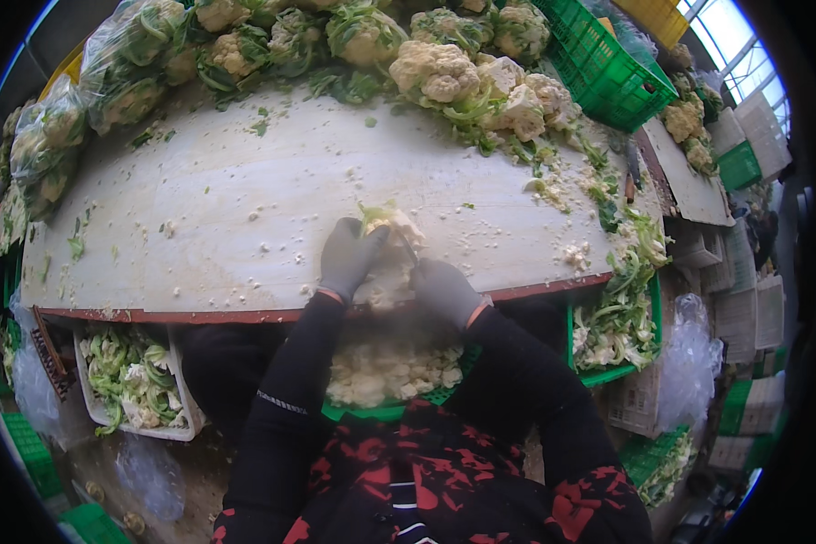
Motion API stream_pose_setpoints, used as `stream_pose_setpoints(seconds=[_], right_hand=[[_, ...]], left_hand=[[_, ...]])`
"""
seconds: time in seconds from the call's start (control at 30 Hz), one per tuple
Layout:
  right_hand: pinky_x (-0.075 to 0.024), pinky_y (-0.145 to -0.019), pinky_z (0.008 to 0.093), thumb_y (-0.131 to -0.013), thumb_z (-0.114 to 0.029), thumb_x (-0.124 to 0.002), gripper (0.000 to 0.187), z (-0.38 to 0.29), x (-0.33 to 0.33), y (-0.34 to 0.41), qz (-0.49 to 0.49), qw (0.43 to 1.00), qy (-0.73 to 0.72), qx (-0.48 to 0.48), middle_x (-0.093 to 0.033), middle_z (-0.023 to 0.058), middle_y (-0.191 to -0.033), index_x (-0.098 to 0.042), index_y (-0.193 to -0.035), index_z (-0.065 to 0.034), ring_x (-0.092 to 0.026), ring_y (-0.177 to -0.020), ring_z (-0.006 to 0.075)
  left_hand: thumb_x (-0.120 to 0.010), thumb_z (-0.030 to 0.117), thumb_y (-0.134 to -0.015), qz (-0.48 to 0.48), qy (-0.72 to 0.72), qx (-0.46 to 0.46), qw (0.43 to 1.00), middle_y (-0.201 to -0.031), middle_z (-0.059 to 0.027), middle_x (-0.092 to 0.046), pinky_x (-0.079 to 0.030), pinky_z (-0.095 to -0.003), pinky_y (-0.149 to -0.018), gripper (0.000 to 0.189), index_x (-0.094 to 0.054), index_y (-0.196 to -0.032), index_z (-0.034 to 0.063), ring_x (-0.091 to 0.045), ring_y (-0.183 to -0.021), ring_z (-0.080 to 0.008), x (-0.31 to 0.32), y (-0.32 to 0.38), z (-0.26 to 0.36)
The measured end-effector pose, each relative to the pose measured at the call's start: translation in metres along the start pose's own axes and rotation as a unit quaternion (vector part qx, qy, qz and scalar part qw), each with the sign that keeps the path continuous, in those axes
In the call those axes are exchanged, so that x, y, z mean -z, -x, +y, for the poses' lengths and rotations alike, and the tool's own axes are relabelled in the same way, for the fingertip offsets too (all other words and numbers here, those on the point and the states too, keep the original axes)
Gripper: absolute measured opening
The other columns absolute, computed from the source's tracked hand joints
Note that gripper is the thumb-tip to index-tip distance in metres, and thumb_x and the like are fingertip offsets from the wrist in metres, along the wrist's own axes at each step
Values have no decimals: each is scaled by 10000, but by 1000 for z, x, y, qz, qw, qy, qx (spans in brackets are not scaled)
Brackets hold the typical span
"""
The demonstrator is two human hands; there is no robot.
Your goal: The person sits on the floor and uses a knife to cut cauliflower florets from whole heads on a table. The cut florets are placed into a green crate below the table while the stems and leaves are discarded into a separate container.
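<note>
My gloved left hand (pixel 352 258) grips a piece of cauliflower (pixel 406 226) with pale green leaf stubs, just above the front of the white table (pixel 258 204). In my gloved right hand (pixel 445 289) is a knife; its narrow blade (pixel 408 250) points up and away, against the cut side of the piece. The knife's handle is hidden in my fist. Below both hands, by my lap, a green basket (pixel 381 412) holds many cut cauliflower florets (pixel 394 374). The area just under my hands is hazy.
Whole cauliflowers (pixel 435 71) line the table's far edge, some bagged in plastic. A second knife (pixel 631 173) lies at the right among leaf scraps. A white crate (pixel 190 425) of trimmings stands lower left, a green crate (pixel 655 319) of leaves at the right. Another green crate (pixel 605 75) sits far right.
</note>
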State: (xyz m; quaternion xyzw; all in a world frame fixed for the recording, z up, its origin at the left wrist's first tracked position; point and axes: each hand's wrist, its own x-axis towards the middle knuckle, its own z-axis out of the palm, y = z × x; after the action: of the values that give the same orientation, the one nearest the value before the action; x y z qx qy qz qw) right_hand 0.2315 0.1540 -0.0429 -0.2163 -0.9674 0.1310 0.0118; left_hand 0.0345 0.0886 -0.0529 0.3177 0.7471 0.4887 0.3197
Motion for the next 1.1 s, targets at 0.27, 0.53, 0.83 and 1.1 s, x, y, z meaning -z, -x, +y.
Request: stream_pose_setpoints(seconds=[0.27,0.53,0.83,1.1], right_hand=[[-536,-779,471,-964,-207,-578,214,-8,-11,6,47,990,-114,-62,-675,177,-967,-696,-1013,-35,-673,-880,336],[-550,-785,472,-929,-347,-678,316,25,36,-28,-111,984,-48,133,-707,196,-871,-730,-908,-36,-691,-840,384],[-534,-625,360,-946,-312,-655,357,49,59,-28,-139,885,-434,-96,-675,93,-845,-657,-1180,-43,-635,-668,216],[-550,-736,394,-1007,-335,-631,473,-64,33,9,97,891,-417,-148,-711,197,-972,-551,-1389,-68,-679,-796,322]], left_hand=[[-785,281,-905,-13,-11,-50,999,-1036,-175,-698,-555,-330,-793,482,-598,-1152,-88,-677,-911,-198,-3,10,-1],[-782,192,-907,-23,1,-88,996,-1066,-140,-682,-552,-318,-849,421,-581,-1194,-41,-657,-959,-185,-3,15,-16],[-764,135,-908,-107,311,-16,944,-1103,-108,-689,-550,-312,-877,335,-600,-1169,7,-677,-969,-172,26,31,-24],[-613,187,-1035,-197,375,-13,906,-1315,-114,-638,-571,-397,-953,522,-426,-1496,29,-667,-1123,-224,29,88,-1]])
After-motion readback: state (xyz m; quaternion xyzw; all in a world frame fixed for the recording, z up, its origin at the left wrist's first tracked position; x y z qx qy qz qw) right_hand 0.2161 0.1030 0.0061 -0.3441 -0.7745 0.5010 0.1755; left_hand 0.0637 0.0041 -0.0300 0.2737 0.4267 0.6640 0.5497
